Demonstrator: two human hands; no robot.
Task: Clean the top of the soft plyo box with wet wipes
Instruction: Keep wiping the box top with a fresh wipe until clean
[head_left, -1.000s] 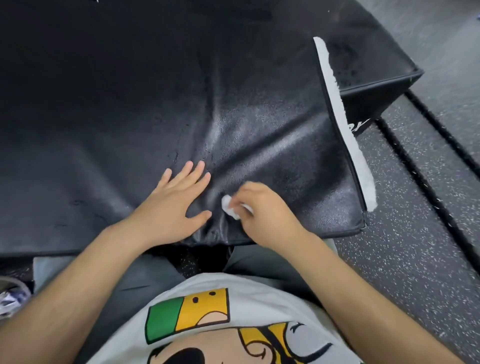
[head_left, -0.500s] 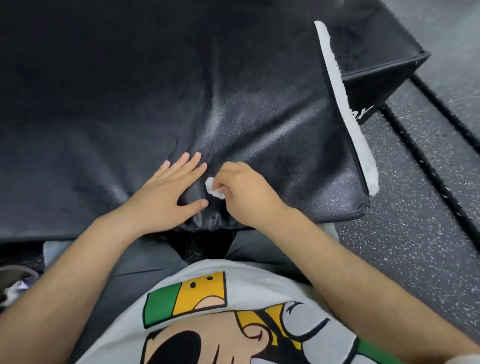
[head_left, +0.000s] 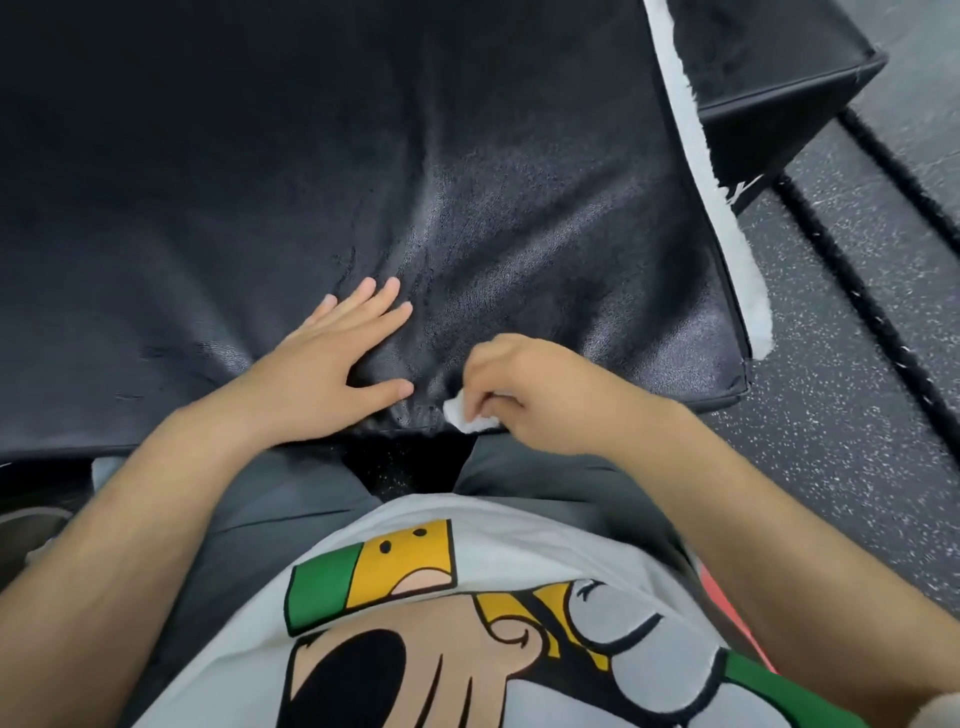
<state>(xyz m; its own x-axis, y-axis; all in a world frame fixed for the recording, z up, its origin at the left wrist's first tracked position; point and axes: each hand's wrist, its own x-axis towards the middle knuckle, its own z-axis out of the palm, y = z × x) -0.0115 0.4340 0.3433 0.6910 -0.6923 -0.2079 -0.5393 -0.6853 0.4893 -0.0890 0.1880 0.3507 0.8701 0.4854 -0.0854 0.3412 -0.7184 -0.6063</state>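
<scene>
The soft plyo box (head_left: 363, 156) is black, with a wrinkled, shiny vinyl top that fills most of the view. My left hand (head_left: 332, 369) lies flat on the top near its front edge, fingers straight and spread. Just to its right, my right hand (head_left: 530, 389) pinches a small crumpled white wet wipe (head_left: 465, 418) against the box's front edge. The wipe is mostly hidden under my curled fingers.
A white fuzzy strip (head_left: 711, 192) runs along the box's right edge. A second black box (head_left: 769, 83) stands at the back right. Speckled rubber floor (head_left: 831, 405) with black ropes (head_left: 883, 171) lies to the right. My grey trousers and printed shirt fill the bottom.
My right hand has pulled the wipe back toward me and to the right, from beside my left fingers to the box's front edge. My left hand stays flat on the top.
</scene>
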